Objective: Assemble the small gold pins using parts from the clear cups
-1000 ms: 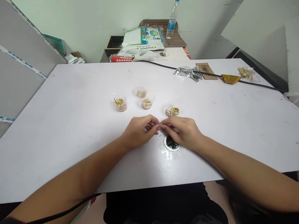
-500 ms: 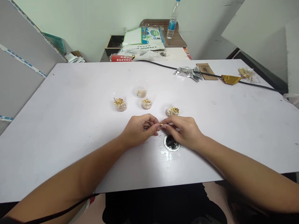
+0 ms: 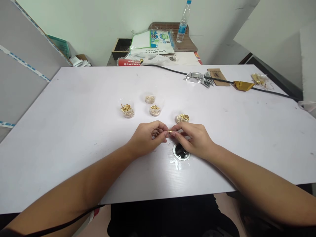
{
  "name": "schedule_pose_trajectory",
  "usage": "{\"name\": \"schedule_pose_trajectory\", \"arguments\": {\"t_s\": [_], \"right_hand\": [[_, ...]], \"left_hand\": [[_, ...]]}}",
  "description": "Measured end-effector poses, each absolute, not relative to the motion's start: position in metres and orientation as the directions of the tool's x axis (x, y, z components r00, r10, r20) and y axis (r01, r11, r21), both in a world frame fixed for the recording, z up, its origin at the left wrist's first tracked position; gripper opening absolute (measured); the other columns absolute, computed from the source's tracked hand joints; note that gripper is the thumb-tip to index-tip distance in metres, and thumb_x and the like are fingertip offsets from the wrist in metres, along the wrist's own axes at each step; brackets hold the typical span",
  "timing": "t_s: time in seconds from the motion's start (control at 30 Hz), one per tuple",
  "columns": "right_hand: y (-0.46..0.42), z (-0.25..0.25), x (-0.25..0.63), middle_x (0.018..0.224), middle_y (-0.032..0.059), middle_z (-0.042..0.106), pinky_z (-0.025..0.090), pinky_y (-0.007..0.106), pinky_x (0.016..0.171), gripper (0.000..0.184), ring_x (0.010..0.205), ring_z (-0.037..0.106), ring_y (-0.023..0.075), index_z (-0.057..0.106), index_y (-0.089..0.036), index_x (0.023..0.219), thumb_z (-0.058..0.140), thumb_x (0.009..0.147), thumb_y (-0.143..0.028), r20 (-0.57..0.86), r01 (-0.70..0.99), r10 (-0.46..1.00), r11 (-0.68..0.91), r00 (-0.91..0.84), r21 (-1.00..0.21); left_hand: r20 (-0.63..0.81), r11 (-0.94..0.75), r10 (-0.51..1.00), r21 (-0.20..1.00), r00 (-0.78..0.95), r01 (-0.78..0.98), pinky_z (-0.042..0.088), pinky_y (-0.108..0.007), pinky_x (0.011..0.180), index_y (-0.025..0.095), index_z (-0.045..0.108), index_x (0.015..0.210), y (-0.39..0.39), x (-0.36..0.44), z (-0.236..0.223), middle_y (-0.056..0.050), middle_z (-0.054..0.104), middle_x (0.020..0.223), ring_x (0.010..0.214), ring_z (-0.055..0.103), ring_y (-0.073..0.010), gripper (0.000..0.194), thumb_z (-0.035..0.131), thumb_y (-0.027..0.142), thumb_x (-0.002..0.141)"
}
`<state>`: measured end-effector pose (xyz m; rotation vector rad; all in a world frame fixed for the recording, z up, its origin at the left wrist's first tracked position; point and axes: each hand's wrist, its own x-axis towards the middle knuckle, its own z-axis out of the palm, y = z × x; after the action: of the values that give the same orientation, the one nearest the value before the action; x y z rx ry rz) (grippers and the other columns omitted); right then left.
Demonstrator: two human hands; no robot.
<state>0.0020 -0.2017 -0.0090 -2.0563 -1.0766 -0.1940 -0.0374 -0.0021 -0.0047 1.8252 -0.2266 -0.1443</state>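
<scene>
Between my two hands is a small gold-coloured metal pin (image 3: 170,132), too small to make out in detail. My left hand (image 3: 150,136) pinches its left end with thumb and forefinger, the other fingers curled. From the other side my right hand (image 3: 194,136) grips it between thumb and fingertips. Just beyond the right hand stands a clear cup of gold pieces (image 3: 183,118). Farther back are a cup of longer gold pins (image 3: 127,112), a cup of short gold pieces (image 3: 155,110) and a cup of paler small parts (image 3: 149,99).
A round black cable hole (image 3: 181,151) with a pale rim lies below my right hand. A black cable (image 3: 170,70) crosses the table's far edge, near a silver packet (image 3: 196,77), brown card (image 3: 218,77) and gold wrapper (image 3: 243,86). Behind stands a water bottle (image 3: 182,29).
The view has tilted very slightly. Both hands stay together on the small gold pin, with barely any finger movement; the cups have not moved.
</scene>
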Motion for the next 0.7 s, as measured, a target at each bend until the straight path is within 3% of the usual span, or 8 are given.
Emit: {"name": "schedule_pose_trajectory", "arguments": {"t_s": [0.7], "right_hand": [[-0.1999,-0.0076,0.0,0.071,0.0009,0.066,0.047,0.019,0.055,0.011,0.059,0.059,0.0089,0.062,-0.014,0.088,0.054,0.094,-0.016,0.482,0.783,0.632,-0.369,0.606,-0.5]], "left_hand": [[0.179,-0.396,-0.232,0.88,0.956,-0.261,0.053,-0.019,0.061,0.015,0.062,0.086,-0.0032,-0.0388,-0.0071,0.0,0.068,0.069,0.063,0.065,-0.0094,0.005,0.059,0.017,0.083]]}}
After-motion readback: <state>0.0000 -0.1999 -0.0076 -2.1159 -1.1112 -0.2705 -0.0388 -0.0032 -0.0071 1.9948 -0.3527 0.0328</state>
